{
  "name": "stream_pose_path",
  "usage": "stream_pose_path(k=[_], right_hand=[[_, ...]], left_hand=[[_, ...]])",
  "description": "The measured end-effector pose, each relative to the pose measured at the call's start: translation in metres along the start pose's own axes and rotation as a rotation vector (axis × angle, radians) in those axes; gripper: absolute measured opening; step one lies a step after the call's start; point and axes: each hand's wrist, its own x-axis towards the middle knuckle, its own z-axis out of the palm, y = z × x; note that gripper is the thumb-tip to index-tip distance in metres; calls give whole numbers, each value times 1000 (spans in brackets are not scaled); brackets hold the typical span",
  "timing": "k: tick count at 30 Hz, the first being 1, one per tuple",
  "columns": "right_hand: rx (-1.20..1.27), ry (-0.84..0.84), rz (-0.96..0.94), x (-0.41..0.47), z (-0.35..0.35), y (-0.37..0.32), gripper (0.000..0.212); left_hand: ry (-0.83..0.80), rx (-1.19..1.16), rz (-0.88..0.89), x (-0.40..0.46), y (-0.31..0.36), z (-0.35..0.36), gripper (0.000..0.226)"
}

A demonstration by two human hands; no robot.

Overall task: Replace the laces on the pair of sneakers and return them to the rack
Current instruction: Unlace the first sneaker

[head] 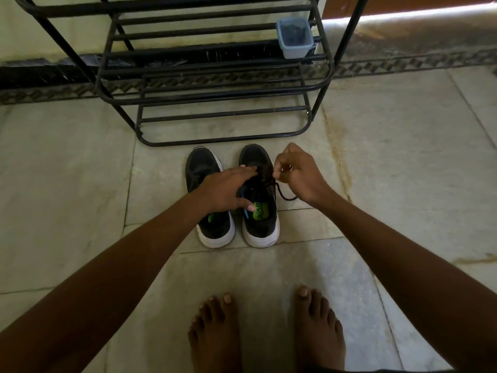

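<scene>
While left hand (228,189) steadies sneaker (259,211), right hand (294,170) pinches lace (282,193).

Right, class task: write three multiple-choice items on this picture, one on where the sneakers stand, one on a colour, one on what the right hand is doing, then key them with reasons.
1. Where are the sneakers?
A on the rack
B on the floor before the rack
C in the tub

2. What colour are their soles?
A white
B red
C black

3. The right hand:
A lies flat on the floor
B pinches a lace
C grips the rack

Key: 1 B, both stand on the tiles in front of the rack. 2 A, white rims show at the heels. 3 B, its fingers pinch the black lace of the right sneaker while the left hand steadies that shoe.
</scene>
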Motion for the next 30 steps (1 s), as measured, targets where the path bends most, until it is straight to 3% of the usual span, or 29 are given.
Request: stream_pose_path(k=[3,9,11,16,21,23,26,30], right_hand=[[228,110,174,-13,5,7,6],[908,352,490,-26,2,9,24],[995,360,511,-23,-8,12,24],[472,298,586,-18,-7,28,5],[-70,251,670,-34,29,42,58],[-192,307,545,-44,41,39,53],[-264,387,252,-55,50,35,20],[-361,201,4,-54,57,33,21]], left_hand=[[17,-15,0,-1,1,1,103],[18,-21,13,-1,-3,5,102],[17,-38,12,0,-4,5,101],[87,-202,8,-1,-1,1,92],[308,-286,90,3,11,2,34],[315,-234,72,4,18,0,25],[339,-173,61,5,32,-1,17],[347,-22,33,7,48,6,25]])
